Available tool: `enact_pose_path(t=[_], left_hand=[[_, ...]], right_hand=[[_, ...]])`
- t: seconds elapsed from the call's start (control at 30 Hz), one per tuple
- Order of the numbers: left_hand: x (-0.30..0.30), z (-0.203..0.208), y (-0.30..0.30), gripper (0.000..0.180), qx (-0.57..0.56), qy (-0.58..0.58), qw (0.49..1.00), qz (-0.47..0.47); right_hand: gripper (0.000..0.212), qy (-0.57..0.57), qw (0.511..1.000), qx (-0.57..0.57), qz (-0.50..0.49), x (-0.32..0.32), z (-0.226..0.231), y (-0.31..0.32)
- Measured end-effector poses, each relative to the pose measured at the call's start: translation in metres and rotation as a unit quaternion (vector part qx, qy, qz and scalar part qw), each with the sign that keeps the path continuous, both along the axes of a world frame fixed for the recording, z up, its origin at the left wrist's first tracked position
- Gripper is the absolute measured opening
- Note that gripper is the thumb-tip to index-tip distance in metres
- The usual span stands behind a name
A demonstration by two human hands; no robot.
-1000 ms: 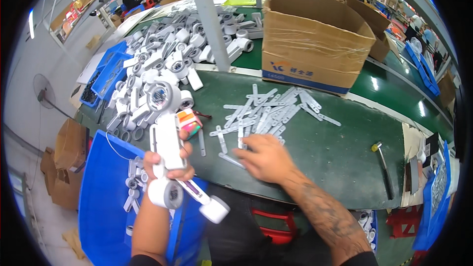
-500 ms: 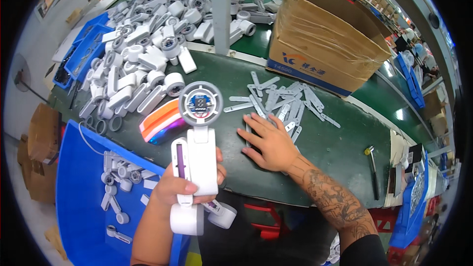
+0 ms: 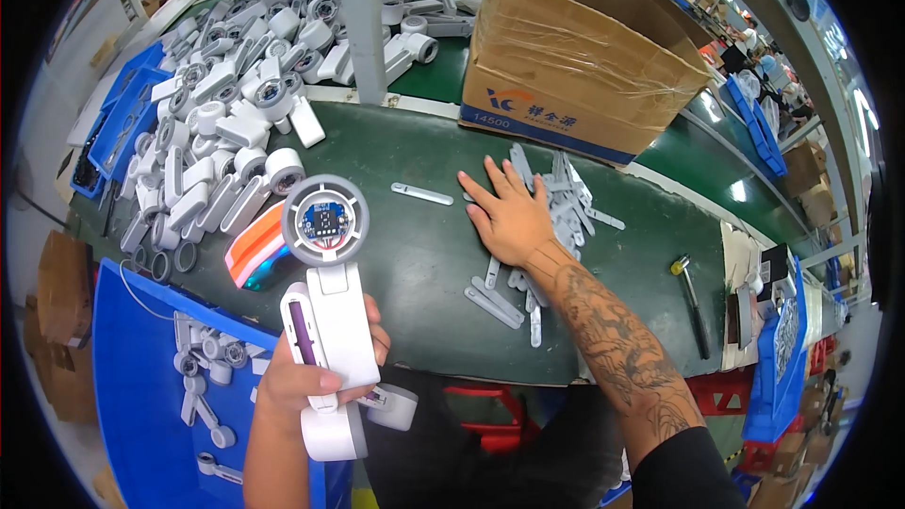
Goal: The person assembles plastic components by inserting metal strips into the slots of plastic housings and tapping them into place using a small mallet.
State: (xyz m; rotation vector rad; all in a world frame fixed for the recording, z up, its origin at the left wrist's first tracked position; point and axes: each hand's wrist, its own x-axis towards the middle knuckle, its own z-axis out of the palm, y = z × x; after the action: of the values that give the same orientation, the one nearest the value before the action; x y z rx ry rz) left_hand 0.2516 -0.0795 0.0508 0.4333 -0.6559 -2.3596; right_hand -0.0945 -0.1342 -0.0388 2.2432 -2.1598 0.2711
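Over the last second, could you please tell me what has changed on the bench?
The left hand has lifted the white device upright, turning its round head toward the camera. The right hand has slid up onto the pile of grey strips, flat, gripping nothing. The cardboard box stayed put.

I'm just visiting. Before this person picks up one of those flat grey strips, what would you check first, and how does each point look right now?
1. White handheld device firmly held: ok, the left hand wraps its handle.
2. Round head open and facing up: ok, a blue circuit board shows inside.
3. Strips within reach: ok, the right hand lies flat on the pile of grey strips.
4. A strip actually gripped: not ok, the fingers are spread, nothing pinched.
5. A single strip lying free: ok, one lone strip sits apart on the green table.
6. Slot on the handle free: cannot tell, only a dark purple stripe shows.
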Motion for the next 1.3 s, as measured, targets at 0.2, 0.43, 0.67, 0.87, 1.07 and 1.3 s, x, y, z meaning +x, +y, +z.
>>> enact_pose_path(t=[0.2, 0.43, 0.67, 0.87, 1.07, 1.3], left_hand=[[-0.001, 0.002, 0.002, 0.085, -0.037, -0.056, 0.998, 0.001], [-0.002, 0.002, 0.000, 0.083, -0.046, -0.056, 0.997, -0.005], [-0.006, 0.014, -0.002, 0.077, -0.084, -0.100, 0.991, 0.027], [-0.090, 0.093, -0.036, 0.037, -0.381, -0.351, 0.853, 0.068], [-0.167, 0.055, -0.112, 0.043, -0.509, -0.591, 0.616, 0.115], [-0.198, -0.010, -0.136, 0.065, -0.547, -0.713, 0.438, 0.030]], right_hand=[[0.059, -0.005, 0.998, -0.058, 0.035, 0.005, 0.021, -0.009], [0.070, -0.004, 0.981, -0.031, 0.190, 0.042, 0.000, -0.018], [0.071, -0.001, 0.996, -0.070, 0.056, -0.034, 0.044, 0.066], [0.071, 0.044, 0.977, -0.102, -0.183, -0.176, 0.044, 0.219], [0.079, -0.027, 0.944, -0.074, -0.319, -0.218, -0.012, 0.292], [0.076, -0.050, 0.938, -0.130, -0.316, -0.216, -0.003, 0.304]])
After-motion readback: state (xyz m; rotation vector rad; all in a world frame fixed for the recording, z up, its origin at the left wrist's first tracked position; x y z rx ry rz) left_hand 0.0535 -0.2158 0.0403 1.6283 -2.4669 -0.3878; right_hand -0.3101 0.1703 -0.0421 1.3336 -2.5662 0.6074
